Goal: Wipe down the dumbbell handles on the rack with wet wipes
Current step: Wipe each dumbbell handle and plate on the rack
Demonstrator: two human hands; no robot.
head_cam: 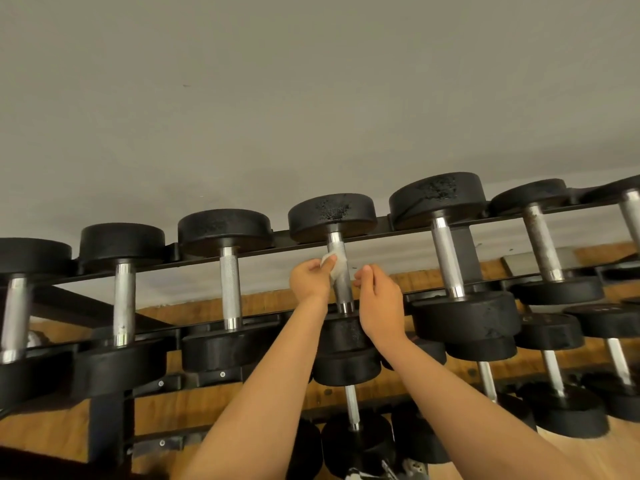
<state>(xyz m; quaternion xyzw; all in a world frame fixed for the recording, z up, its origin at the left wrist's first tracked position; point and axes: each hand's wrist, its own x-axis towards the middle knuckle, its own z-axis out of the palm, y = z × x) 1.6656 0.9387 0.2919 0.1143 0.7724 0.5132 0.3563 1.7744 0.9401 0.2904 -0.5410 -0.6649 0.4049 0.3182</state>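
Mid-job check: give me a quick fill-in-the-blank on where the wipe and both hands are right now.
1. The hand pinching the wet wipe is the person's ____ one.
2. The wipe sits against a dumbbell handle on the ____ tier of the rack.
3. The right hand, beside that handle, holds ____.
Missing words: left; top; nothing.

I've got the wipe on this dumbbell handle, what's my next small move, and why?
Probably slide the left hand with the wet wipe down the handle toward the near weight. The wipe sits on the handle's upper part, and the stretch below it lies uncovered. The right hand hovers beside it, holding nothing.
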